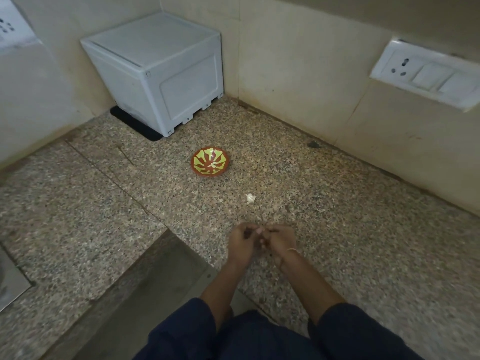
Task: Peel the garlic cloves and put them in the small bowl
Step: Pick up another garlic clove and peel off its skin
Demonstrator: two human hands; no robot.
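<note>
Grey plastic box (155, 71) sitting in the back corner, resting on a black mat (144, 131). Speckled granite counter (337, 216) running along beige tiled walls. White switch panel (426, 74) hanging on the right wall. Steel sink edge (10, 281) showing far left.

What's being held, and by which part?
The left hand and right hand pinch a small pale bit, probably a garlic clove, between fingertips; which part is unclear.

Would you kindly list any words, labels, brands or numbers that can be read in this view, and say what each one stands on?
None can be read. The small bowl bears only a painted pattern; the grey box and the switch plate show no legible marking.
</note>
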